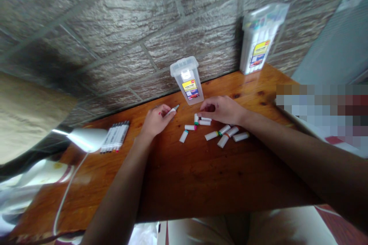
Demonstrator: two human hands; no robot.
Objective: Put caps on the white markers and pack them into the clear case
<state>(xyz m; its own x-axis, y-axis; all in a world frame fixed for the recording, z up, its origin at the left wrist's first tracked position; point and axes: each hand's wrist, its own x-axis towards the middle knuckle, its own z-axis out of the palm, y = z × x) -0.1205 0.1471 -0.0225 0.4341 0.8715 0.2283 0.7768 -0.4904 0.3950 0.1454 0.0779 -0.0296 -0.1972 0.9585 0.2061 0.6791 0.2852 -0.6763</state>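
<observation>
My left hand (156, 120) is closed around a white marker (171, 112), whose bare grey tip end points away to the upper right. My right hand (222, 110) bends over a small group of marker caps, thumb and fingertips pinched at a white marker cap (206, 119) with a dark band. Right beside it lie another white cap (204, 123) and a green-banded cap (196, 119). Closer to me are a pink-banded cap (191, 127) and a teal-banded cap (184, 136). Several more caps (228, 137) with yellow, green and orange bands lie below my right wrist.
A clear plastic marker box (188, 80) stands against the brick wall. A fuller marker box (257, 42) stands at the back right. Several capped markers (115, 137) lie in a row at left, beside a white lamp (86, 139) with a cable (69, 189) across the wooden table (184, 183).
</observation>
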